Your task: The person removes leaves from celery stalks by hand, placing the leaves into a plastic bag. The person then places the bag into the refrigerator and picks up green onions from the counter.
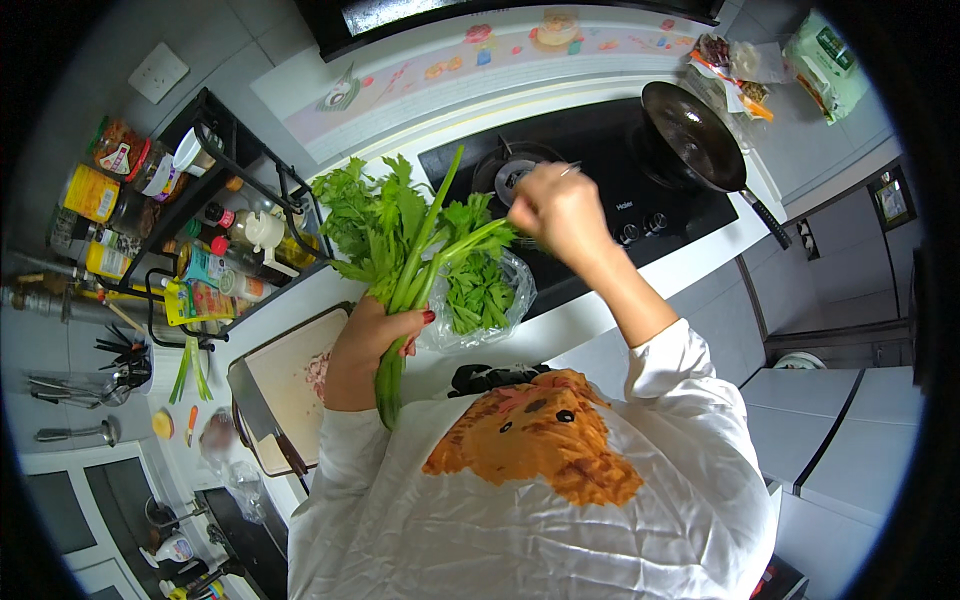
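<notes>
My left hand [382, 330] is closed around a bunch of celery [409, 289], with leafy tops spreading up and left over the counter. My right hand [559, 210] is at the tip of a leafy celery stalk that leans right, above the gas hob; it is blurred, and its fingertips are partly hidden. Below the stalks, a clear plastic bag [521, 289] holds loose celery leaves [476, 296]. On the left, a cutting board [281, 375] carries chopped pinkish meat [318, 373] and a cleaver [255, 401], partly behind my left arm.
A dark wok [694, 139] rests at the right of the black gas hob [600, 150], its handle jutting past the counter edge. A black rack [217, 300] with jars and bottles stands at the left. Scallions [191, 371] and a peeler [192, 424] lie near the board.
</notes>
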The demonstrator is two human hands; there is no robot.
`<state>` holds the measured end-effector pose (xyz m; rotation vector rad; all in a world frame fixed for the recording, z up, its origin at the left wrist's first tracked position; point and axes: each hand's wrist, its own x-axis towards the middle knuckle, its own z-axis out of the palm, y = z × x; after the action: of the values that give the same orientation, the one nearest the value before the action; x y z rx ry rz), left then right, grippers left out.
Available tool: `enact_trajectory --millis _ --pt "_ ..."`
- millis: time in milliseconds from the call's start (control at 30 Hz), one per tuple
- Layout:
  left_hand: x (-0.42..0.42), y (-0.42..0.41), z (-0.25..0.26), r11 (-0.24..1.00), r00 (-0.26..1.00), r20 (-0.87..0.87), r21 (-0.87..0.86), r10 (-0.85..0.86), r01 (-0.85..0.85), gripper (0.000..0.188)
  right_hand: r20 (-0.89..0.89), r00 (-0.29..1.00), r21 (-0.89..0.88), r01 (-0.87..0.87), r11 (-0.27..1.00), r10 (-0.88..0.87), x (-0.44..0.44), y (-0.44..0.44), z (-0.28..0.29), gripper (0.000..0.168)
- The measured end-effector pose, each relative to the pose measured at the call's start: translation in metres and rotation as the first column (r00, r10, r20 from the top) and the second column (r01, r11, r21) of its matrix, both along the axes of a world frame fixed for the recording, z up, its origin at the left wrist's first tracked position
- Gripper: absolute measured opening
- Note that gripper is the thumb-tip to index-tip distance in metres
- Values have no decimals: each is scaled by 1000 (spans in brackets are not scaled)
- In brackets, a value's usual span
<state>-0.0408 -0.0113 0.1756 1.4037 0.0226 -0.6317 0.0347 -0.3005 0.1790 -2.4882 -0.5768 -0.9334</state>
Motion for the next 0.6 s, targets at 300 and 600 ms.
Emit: enact_trajectory --millis 300,600 --pt "-2 27 3 950 1000 -18 -313 5 -10 23 -500 753 805 220 552 429 -1 -11 11 17" --pt "7 24 -1 926 995 37 -366 -88 96 28 -159 569 969 245 18 807 -9 40 5 21"
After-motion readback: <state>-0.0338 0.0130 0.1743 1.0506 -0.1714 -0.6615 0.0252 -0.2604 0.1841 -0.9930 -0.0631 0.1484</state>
